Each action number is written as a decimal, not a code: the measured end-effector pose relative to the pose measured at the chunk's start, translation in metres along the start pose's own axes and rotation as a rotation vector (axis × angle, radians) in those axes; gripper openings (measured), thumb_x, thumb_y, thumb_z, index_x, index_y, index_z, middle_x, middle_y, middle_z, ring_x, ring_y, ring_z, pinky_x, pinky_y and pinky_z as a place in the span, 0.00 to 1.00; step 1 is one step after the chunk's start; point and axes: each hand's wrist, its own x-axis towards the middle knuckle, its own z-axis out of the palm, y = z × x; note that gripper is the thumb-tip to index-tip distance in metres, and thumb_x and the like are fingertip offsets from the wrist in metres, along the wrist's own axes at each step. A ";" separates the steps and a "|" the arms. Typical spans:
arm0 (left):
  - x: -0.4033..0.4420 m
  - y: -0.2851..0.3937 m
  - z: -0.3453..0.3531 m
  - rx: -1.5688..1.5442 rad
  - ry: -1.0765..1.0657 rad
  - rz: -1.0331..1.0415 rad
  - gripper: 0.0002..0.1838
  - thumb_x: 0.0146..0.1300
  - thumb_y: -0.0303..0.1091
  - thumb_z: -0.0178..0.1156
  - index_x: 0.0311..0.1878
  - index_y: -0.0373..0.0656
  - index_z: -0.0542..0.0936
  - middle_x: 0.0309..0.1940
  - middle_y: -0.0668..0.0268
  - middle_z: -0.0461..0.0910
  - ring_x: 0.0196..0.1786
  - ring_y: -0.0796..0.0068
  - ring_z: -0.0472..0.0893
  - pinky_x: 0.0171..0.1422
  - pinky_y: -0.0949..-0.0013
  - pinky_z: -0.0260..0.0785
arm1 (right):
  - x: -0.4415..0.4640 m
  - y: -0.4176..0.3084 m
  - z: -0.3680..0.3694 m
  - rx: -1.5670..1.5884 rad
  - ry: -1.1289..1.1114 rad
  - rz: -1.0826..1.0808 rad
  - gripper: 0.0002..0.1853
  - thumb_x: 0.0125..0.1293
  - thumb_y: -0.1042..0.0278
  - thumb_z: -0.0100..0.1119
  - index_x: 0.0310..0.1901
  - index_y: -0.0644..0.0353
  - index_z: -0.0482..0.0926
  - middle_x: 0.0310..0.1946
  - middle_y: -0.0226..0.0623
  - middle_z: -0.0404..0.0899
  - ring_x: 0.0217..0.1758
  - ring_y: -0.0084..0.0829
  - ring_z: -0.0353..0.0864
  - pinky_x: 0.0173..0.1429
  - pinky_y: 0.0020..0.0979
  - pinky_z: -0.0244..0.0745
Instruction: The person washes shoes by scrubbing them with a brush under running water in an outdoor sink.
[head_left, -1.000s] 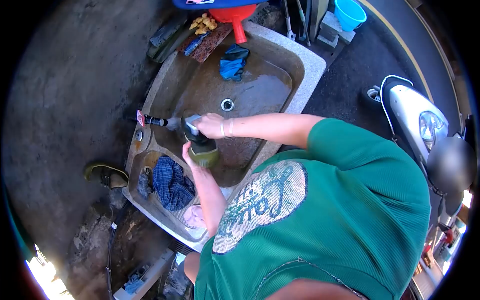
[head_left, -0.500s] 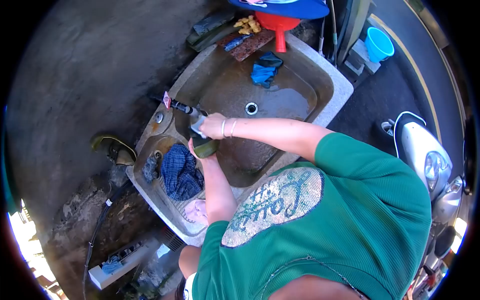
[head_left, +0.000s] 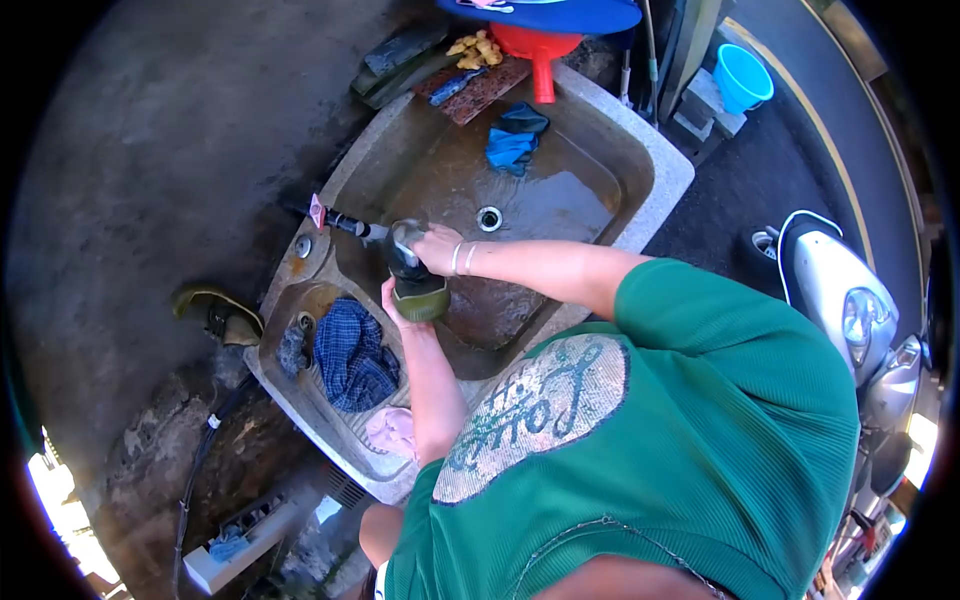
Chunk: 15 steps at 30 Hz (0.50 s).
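Note:
A dark shoe with an olive-green end (head_left: 420, 303) is held over the inner edge of the large stone basin, close to the tap (head_left: 352, 226). My left hand (head_left: 400, 302) grips its green end from below. My right hand (head_left: 437, 248), with two bands at the wrist, is closed on the dark upper part near the opening. A pale patch shows at the opening under the tap's mouth; I cannot make out whether it is water or lining. The right fingertips are partly hidden.
The stone sink (head_left: 665, 165) has a drain (head_left: 489, 219) and a wet blue cloth (head_left: 512, 140). Its smaller basin holds a blue checked cloth (head_left: 352, 355) and a pink cloth (head_left: 392, 432). Another shoe (head_left: 232, 322) lies left. A red dipper (head_left: 542, 75) overhangs the far rim.
The shoe has moved slightly right and tilted, so its opening faces the tap and more of its dark upper shows. Both hands moved with it. The whole view shifted slightly.

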 end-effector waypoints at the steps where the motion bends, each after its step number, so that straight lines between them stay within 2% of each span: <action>1: 0.006 0.000 -0.001 -0.058 0.011 -0.040 0.28 0.53 0.42 0.51 0.57 0.39 0.71 0.48 0.58 0.77 0.45 0.59 0.78 0.54 0.61 0.70 | 0.000 0.002 0.001 0.071 -0.067 0.105 0.11 0.53 0.71 0.53 0.38 0.59 0.79 0.31 0.49 0.81 0.39 0.48 0.81 0.47 0.45 0.73; 2: 0.011 0.004 -0.011 -0.055 0.008 -0.046 0.28 0.53 0.42 0.51 0.57 0.39 0.71 0.48 0.58 0.77 0.45 0.59 0.78 0.54 0.61 0.70 | -0.006 -0.002 -0.008 0.071 -0.065 0.113 0.11 0.53 0.71 0.53 0.38 0.59 0.79 0.31 0.49 0.81 0.39 0.48 0.81 0.47 0.45 0.73; 4: 0.020 0.018 -0.032 0.073 -0.165 -0.139 0.23 0.53 0.44 0.52 0.47 0.37 0.77 0.43 0.58 0.80 0.44 0.60 0.78 0.53 0.59 0.70 | -0.026 -0.014 -0.030 0.183 -0.249 0.097 0.09 0.52 0.71 0.55 0.35 0.63 0.80 0.32 0.50 0.81 0.40 0.48 0.81 0.46 0.44 0.74; 5: 0.020 0.024 -0.032 0.049 -0.194 -0.165 0.25 0.52 0.38 0.52 0.54 0.39 0.73 0.46 0.59 0.79 0.46 0.60 0.78 0.53 0.59 0.70 | -0.037 -0.013 -0.018 0.288 -0.169 0.012 0.10 0.53 0.71 0.54 0.35 0.65 0.80 0.31 0.53 0.79 0.40 0.51 0.80 0.47 0.46 0.73; 6: 0.015 0.023 -0.020 0.052 -0.189 -0.169 0.25 0.52 0.38 0.52 0.54 0.39 0.73 0.46 0.59 0.79 0.46 0.60 0.78 0.53 0.59 0.70 | -0.042 -0.011 -0.013 0.315 -0.136 0.050 0.10 0.53 0.71 0.54 0.35 0.64 0.80 0.31 0.55 0.79 0.38 0.53 0.79 0.46 0.48 0.73; 8: 0.007 0.011 0.016 0.264 -0.139 0.068 0.31 0.52 0.34 0.52 0.63 0.43 0.66 0.53 0.60 0.74 0.50 0.61 0.76 0.55 0.61 0.69 | -0.036 0.007 0.010 0.345 0.030 0.140 0.10 0.53 0.71 0.53 0.36 0.63 0.79 0.31 0.55 0.79 0.38 0.54 0.79 0.44 0.48 0.73; 9: -0.005 0.009 0.035 0.326 -0.153 0.034 0.39 0.49 0.29 0.53 0.69 0.46 0.58 0.57 0.62 0.68 0.57 0.64 0.70 0.59 0.65 0.65 | -0.032 0.011 0.010 0.331 0.078 0.251 0.11 0.53 0.71 0.53 0.39 0.62 0.79 0.31 0.55 0.79 0.37 0.54 0.79 0.42 0.49 0.74; 10: -0.007 0.004 0.047 0.431 -0.073 0.042 0.41 0.48 0.28 0.54 0.70 0.46 0.57 0.57 0.62 0.68 0.56 0.66 0.71 0.58 0.65 0.65 | -0.037 0.009 -0.006 0.380 0.141 0.245 0.13 0.54 0.71 0.52 0.41 0.61 0.78 0.31 0.55 0.79 0.37 0.54 0.79 0.43 0.49 0.73; 12: -0.001 0.003 0.045 0.671 -0.080 0.132 0.44 0.44 0.27 0.58 0.70 0.44 0.56 0.61 0.60 0.66 0.57 0.64 0.70 0.60 0.67 0.64 | -0.044 0.010 -0.010 0.446 0.126 0.264 0.14 0.54 0.73 0.52 0.44 0.61 0.76 0.32 0.55 0.78 0.39 0.54 0.78 0.44 0.49 0.72; 13: 0.009 -0.001 0.032 0.966 -0.107 0.295 0.46 0.42 0.28 0.60 0.70 0.46 0.56 0.63 0.58 0.64 0.59 0.61 0.69 0.62 0.65 0.63 | -0.049 0.014 -0.013 0.445 0.128 0.273 0.14 0.54 0.73 0.52 0.44 0.61 0.76 0.32 0.55 0.78 0.39 0.54 0.78 0.44 0.49 0.72; 14: 0.018 -0.005 0.019 1.257 -0.134 0.464 0.48 0.40 0.29 0.61 0.70 0.47 0.57 0.65 0.57 0.62 0.61 0.57 0.68 0.64 0.63 0.61 | -0.054 0.023 -0.014 0.381 0.032 0.225 0.14 0.54 0.74 0.52 0.44 0.61 0.76 0.32 0.56 0.78 0.39 0.55 0.77 0.44 0.49 0.72; 15: -0.015 0.002 0.054 1.684 -0.070 0.631 0.50 0.37 0.30 0.64 0.70 0.53 0.57 0.68 0.54 0.57 0.65 0.52 0.62 0.67 0.56 0.56 | -0.060 0.031 -0.013 0.315 -0.064 0.174 0.14 0.54 0.75 0.51 0.44 0.62 0.76 0.32 0.56 0.78 0.39 0.55 0.77 0.45 0.49 0.71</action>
